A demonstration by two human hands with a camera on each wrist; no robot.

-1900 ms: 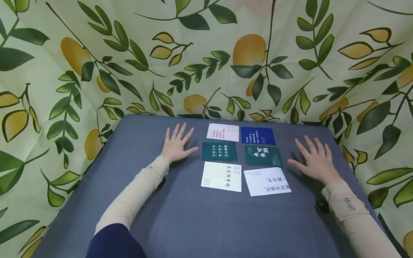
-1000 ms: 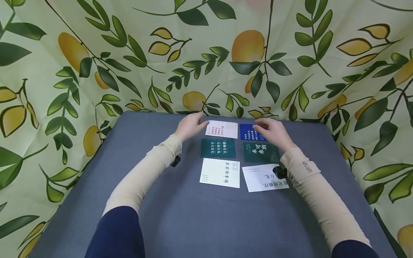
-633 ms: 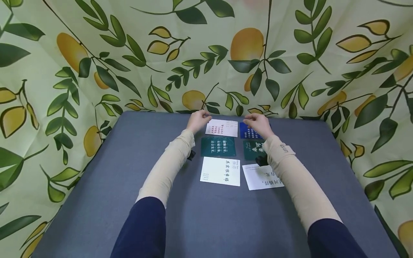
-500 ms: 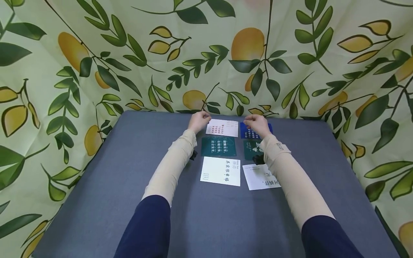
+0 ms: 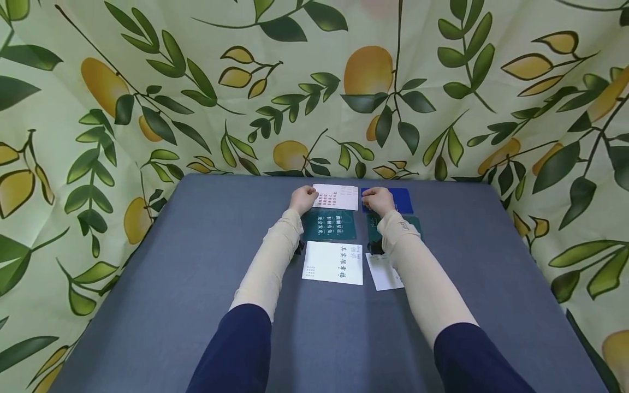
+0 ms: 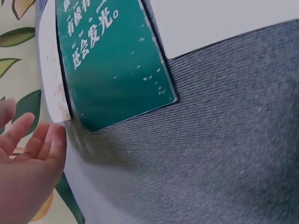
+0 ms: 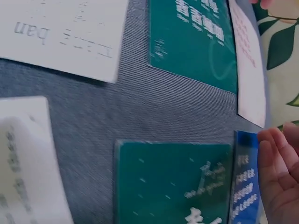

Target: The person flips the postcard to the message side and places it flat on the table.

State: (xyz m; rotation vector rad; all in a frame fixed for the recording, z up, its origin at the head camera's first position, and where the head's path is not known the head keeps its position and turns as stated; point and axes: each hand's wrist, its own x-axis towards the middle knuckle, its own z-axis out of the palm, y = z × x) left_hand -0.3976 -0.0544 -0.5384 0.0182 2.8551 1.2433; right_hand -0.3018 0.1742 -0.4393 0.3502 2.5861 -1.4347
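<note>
cards (image 6: 119,77), smooth thin rectangles, ribbed grey cloth (image 6: 224,140)

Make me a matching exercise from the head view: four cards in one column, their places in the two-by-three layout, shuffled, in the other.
Cards
1. Red-lettered pale card
2. Blue card
3. Green card with three lines of lettering
4. White card partly hidden by the right sleeve

Places
A. Near row, right
B. Far row, left
C. Far row, right
D. Middle row, left

Right pairs: 1-B, 2-C, 3-D, 4-A
</note>
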